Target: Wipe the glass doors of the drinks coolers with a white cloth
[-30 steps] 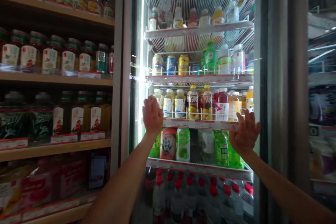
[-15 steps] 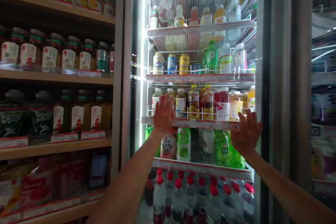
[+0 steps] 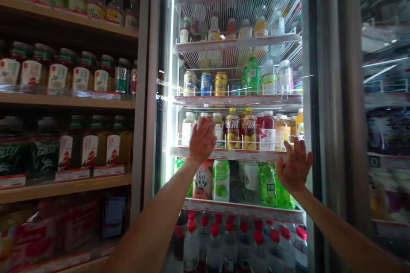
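Both arms stretch forward toward a lit drinks fridge with a glass door (image 3: 236, 181). My left hand (image 3: 202, 140) is raised with its fingers out, in front of the shelf of tea bottles; it holds nothing. My right hand (image 3: 294, 165) is held up near the door's right side, fingers spread and empty. Whether either palm touches the glass, I cannot tell. Between the hands show dark tea bottles with yellow caps (image 3: 232, 130) and a red drink bottle (image 3: 267, 131). Lower down stand a green-and-white bottle (image 3: 221, 181) and a bright green bottle (image 3: 267, 185).
At the left, wooden shelves (image 3: 64, 99) carry rows of bottled drinks. Red-capped bottles (image 3: 214, 239) fill the fridge bottom. Cans (image 3: 221, 84) stand on an upper shelf. A metal frame (image 3: 336, 94) runs down the right, beside another glass-fronted cabinet (image 3: 384, 136).
The view has shifted slightly, so the fridge sits a little lower and farther left. Both hands stay raised and spread, the left slightly right against the bottles behind it.
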{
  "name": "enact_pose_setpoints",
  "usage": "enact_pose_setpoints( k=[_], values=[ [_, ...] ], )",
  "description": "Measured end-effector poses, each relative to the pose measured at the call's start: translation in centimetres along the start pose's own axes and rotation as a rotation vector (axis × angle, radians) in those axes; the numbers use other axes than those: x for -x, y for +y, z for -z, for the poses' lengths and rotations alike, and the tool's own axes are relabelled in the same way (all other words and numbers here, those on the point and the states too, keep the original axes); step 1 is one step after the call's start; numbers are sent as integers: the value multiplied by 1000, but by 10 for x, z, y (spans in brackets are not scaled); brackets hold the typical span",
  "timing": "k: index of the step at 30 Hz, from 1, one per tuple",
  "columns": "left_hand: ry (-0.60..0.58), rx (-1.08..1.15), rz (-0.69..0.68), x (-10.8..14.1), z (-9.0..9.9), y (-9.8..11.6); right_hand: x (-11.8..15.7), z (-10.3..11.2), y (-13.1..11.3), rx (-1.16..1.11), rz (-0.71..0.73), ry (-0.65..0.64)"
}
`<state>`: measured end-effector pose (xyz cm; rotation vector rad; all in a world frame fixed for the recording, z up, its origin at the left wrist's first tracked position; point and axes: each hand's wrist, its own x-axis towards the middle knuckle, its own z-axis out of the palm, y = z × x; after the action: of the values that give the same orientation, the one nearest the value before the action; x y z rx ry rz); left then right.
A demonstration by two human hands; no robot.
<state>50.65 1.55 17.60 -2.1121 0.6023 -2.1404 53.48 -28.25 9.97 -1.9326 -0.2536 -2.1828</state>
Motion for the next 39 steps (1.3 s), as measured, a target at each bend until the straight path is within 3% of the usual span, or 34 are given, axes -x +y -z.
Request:
enact_pose_setpoints(
  k=[2, 4, 6, 9, 11, 13, 15, 17, 19, 20, 22, 25, 27, 28, 30, 33, 35, 37, 39],
  values=[
    [93, -50, 260, 2, 8, -31, 0, 0, -1, 2, -7, -12],
    [161, -66, 404, 0, 10, -41, -1, 0, -2, 5, -16, -13],
    [154, -26, 344, -5, 3, -23, -1, 1, -2, -4, -16, -19],
    [44, 72, 52, -13, -13, 31, 0, 2, -1, -12, -13, -33],
    [2, 87, -72, -14, -18, 54, 0, 2, 0, -4, -10, -29],
    [5, 62, -95, -8, -15, 49, -1, 3, 0, 11, -3, -22],
    [43, 14, 5, 1, -6, 20, -1, 3, 0, 23, 1, -17],
    [114, -39, 238, 7, 4, -15, -2, 2, -2, 28, -5, -13],
    [190, -59, 426, 6, 9, -32, -2, 2, -3, 21, -10, -1],
    [209, -53, 458, 3, 8, -31, -2, 1, -3, 16, -14, -4],
    [187, -8, 373, -5, 0, -7, -1, 1, -3, 1, -23, -11],
    [57, 85, 59, -14, -16, 48, 0, 1, -1, -17, -26, -26],
    [-8, 111, -89, -11, -20, 68, 0, 1, 1, -12, -15, -25],
    [-22, 108, -119, -7, -19, 67, 0, 1, 1, -7, -10, -24],
    [-11, 73, -77, 3, -11, 44, 0, 1, 1, 6, 1, -13],
    [95, -13, 220, 13, 2, -7, -1, 1, -1, 27, 5, -5],
    [186, -43, 413, 12, 5, -23, -1, 1, -2, 35, -10, -12],
    [210, -15, 416, 5, 1, -12, -2, 2, -3, 32, -20, -13],
    [144, 54, 241, -3, -9, 17, -1, 2, -3, 28, -15, -17]
  ],
)
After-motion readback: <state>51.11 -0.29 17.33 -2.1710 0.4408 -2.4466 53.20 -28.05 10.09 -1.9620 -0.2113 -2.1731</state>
